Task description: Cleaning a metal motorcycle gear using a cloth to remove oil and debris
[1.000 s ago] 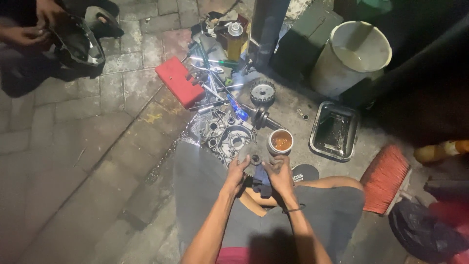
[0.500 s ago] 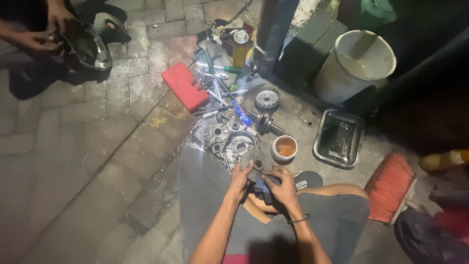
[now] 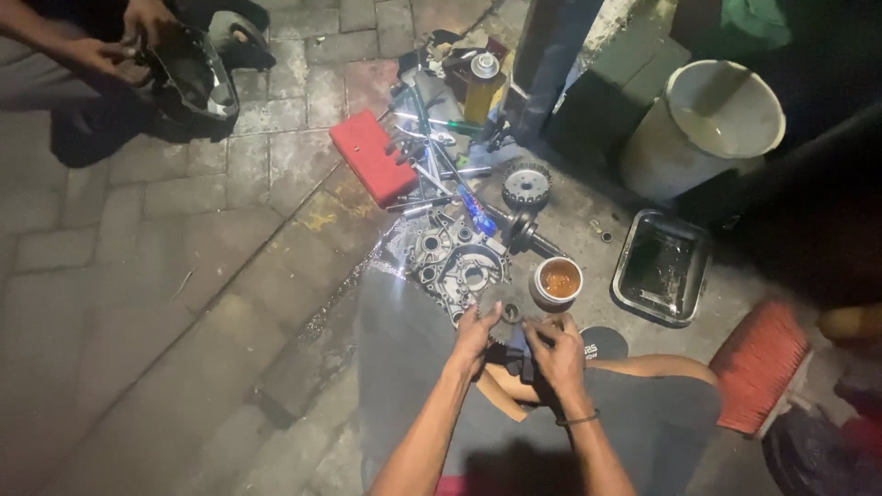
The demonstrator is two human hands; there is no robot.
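On the dim brick-paved floor [image 3: 184, 276], both hands, left hand [image 3: 478, 335] and right hand [image 3: 556, 351], clasp a round gear [image 3: 503, 317], its flat face turned upward.

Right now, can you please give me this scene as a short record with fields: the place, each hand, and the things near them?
Place: paved ground at night, lit from the head.
Left hand: grips a small round metal part, fingers closed on it.
Right hand: touches the same part from the other side.
Just ahead: grey engine cover; small cup of brownish liquid.
Farther: red box, scattered tools, toothed wheel, metal tray, white bucket.
Top left: another person's hands hold a dark part.
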